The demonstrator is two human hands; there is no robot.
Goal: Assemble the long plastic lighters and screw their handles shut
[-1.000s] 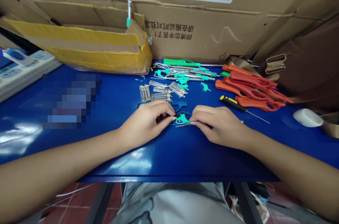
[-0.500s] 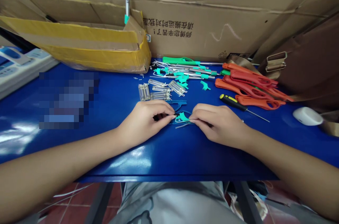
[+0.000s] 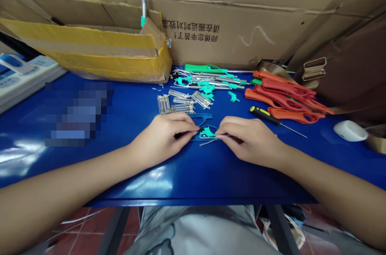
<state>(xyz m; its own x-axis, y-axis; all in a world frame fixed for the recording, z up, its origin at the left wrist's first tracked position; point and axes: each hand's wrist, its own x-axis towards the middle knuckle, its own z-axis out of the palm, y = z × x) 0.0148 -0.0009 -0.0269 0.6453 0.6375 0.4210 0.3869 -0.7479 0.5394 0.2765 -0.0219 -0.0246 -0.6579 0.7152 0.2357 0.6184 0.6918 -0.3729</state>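
Note:
My left hand [image 3: 164,136] and my right hand [image 3: 249,138] meet at the middle of the blue table [image 3: 193,174], both pinched on a small assembly: a teal plastic piece [image 3: 208,131] lying in a blue handle shell [image 3: 201,120]. The left fingers pinch a thin dark part at its left end. A thin metal rod runs under the right fingers. Just behind the hands lie several clear small packets [image 3: 181,103] of metal parts.
A pile of teal and metal parts [image 3: 208,82] and orange handles [image 3: 283,98] lies at the back right, with a black-and-yellow screwdriver [image 3: 267,115]. A taped cardboard box [image 3: 99,52] stands back left, large cartons behind. A white object [image 3: 350,131] sits far right.
Both hands stay pinched on the same small assembly; only a slight shift of the view upward, nothing picked up or let go.

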